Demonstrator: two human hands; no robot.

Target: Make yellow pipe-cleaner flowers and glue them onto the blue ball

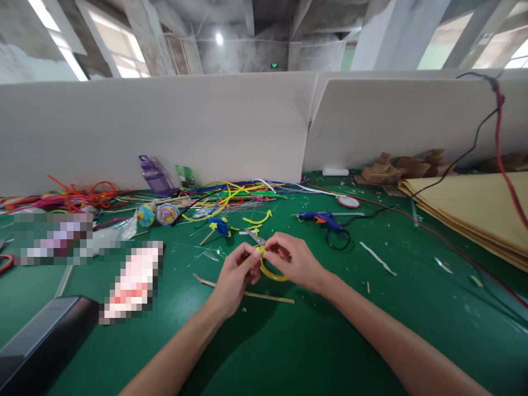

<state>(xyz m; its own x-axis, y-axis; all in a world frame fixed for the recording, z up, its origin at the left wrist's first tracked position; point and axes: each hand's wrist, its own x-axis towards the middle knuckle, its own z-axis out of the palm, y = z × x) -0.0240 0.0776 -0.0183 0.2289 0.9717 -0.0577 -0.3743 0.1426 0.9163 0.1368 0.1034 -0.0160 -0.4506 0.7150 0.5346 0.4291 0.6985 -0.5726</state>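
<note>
My left hand [238, 272] and my right hand [297, 258] meet over the table, fingers closed on a small fuzzy yellow piece [260, 250] that looks like pipe cleaner. A yellow curved strip [272, 274] hangs in a loop below my right fingers; whether it joins the held piece is hidden. Just beyond my fingertips are scissor blades [256, 236], pointing up and left, their handles mostly covered by my right hand. A blue and yellow pipe-cleaner figure on a stick [219, 226] lies beyond my left hand, near cut yellow pieces [259, 221].
A blue glue gun [319, 219] with a black cord lies right of my hands. Behind are a pile of coloured pipe cleaners [231, 195] and a purple bottle [154, 177]. Wooden strips [268, 298] lie in front. Brown paper sheets [474, 203] sit right, a dark box [49, 335] left.
</note>
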